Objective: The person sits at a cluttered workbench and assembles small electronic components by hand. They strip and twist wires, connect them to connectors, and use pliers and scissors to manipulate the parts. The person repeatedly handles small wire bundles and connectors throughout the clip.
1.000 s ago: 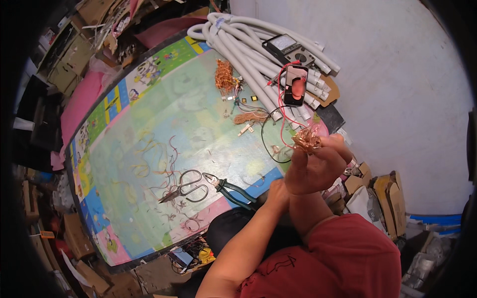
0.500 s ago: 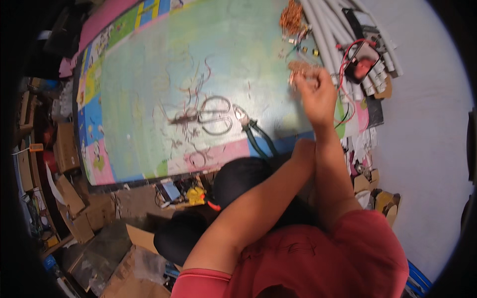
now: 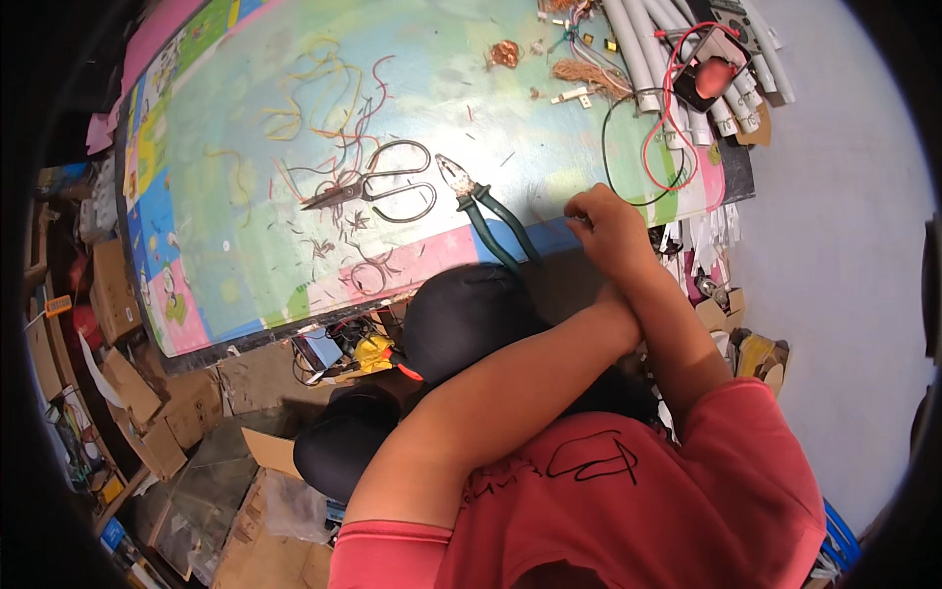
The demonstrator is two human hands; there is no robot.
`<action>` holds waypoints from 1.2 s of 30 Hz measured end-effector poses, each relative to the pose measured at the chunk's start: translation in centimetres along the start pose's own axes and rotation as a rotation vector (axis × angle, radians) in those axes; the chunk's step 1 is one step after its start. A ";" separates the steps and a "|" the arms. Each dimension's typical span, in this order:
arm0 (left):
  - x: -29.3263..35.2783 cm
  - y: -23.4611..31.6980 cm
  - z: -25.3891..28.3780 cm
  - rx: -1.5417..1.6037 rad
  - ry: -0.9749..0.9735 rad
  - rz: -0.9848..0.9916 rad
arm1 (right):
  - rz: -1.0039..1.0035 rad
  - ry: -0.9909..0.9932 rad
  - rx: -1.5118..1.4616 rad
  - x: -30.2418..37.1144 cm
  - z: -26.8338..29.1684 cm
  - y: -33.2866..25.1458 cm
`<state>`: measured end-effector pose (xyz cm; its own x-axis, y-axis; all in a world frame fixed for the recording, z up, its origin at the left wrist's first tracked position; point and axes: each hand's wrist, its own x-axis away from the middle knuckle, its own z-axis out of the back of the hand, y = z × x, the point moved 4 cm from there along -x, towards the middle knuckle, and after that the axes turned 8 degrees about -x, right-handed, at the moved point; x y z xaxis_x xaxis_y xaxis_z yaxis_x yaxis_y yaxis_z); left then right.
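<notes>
My right hand point(image 3: 610, 231) is at the table's near edge, right of the pliers. Its fingers are curled in, and whether they hold anything is hidden. My left arm crosses under the right forearm. Of my left hand point(image 3: 620, 316) only a part shows beside that forearm, with its fingers hidden. Green-handled pliers point(image 3: 497, 226) lie on the table with their jaws pointing away. Left of them are dark metal scissors point(image 3: 371, 187) among thin wire scraps. A small copper wire coil point(image 3: 505, 54) and a bundle of copper strands point(image 3: 592, 73) lie farther off.
White pipes point(image 3: 633, 49) and a meter with red and black leads point(image 3: 672, 118) occupy the table's right side. Thin yellow wires point(image 3: 329, 93) are spread beyond the scissors. Cardboard boxes point(image 3: 137, 393) stand on the floor at left. A pale wall point(image 3: 834, 245) rises at right.
My right hand has drawn back from the copper strands to the table's near edge. A small copper coil now lies on the tabletop where none showed before. The view has shifted slightly.
</notes>
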<state>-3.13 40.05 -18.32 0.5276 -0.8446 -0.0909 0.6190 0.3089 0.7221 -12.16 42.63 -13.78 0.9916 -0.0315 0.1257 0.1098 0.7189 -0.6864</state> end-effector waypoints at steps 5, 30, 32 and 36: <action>0.0 -0.1 1.3 0.066 -0.129 0.088 | 0.099 -0.058 0.159 0.3 -0.5 0.4; -2.5 -2.6 11.6 -0.264 -0.231 0.296 | -0.135 0.117 0.034 -14.8 -1.5 2.0; -2.4 -2.7 11.9 -0.263 -0.259 0.314 | -0.152 0.108 0.122 -14.7 -1.2 0.9; -2.4 -3.1 12.1 -0.237 -0.278 0.359 | -0.170 0.071 0.223 -14.9 -0.6 -0.5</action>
<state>-13.34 35.83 -12.00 0.5768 -0.7411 0.3435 0.5587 0.6647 0.4959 -26.98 42.35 -15.73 0.9633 -0.2076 0.1702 0.2652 0.8335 -0.4846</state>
